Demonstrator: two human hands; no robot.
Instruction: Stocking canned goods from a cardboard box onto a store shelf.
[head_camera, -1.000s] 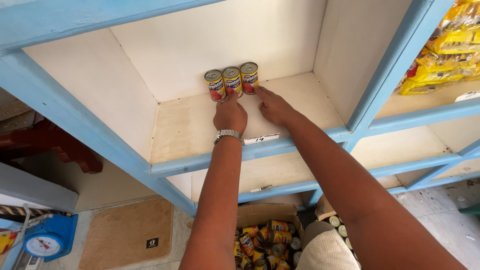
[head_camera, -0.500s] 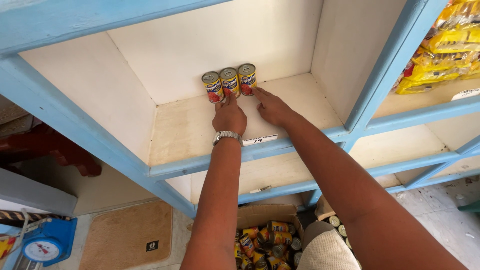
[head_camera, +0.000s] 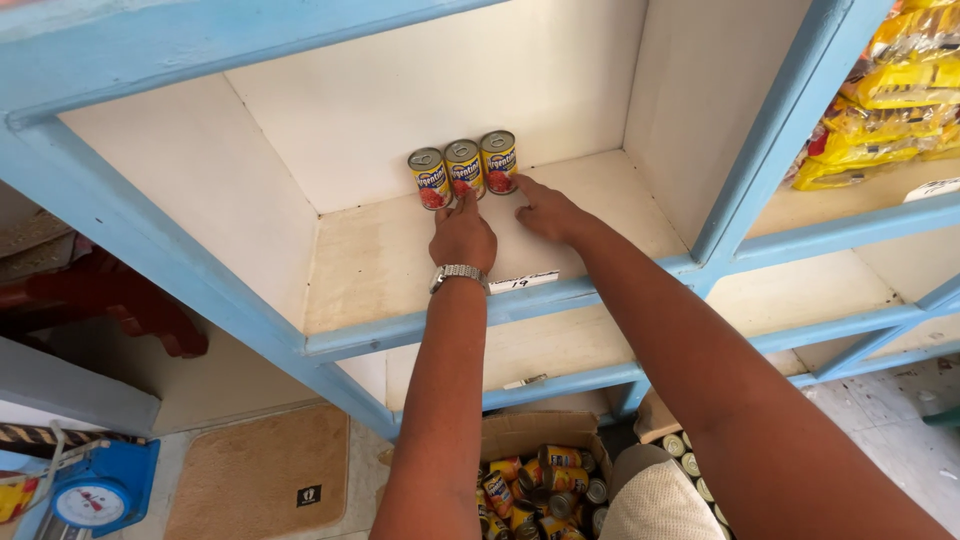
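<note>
Three small yellow-and-red tin cans (head_camera: 463, 170) stand in a row at the back of a cream shelf (head_camera: 380, 260) with a blue front edge. My left hand (head_camera: 463, 236), with a metal watch on its wrist, rests on the shelf with its fingertips at the base of the middle can. My right hand (head_camera: 546, 210) lies flat beside it, fingers touching the foot of the right can. Neither hand holds anything.
A cardboard box (head_camera: 535, 475) of several similar cans sits on the floor below. Yellow snack packets (head_camera: 885, 100) fill the neighbouring shelf at right. A blue scale (head_camera: 95, 495) and a tan mat (head_camera: 265, 475) lie on the floor at left.
Both hands have stayed at the cans, pressing the row slightly further back toward the rear wall. The view has shifted a little.
</note>
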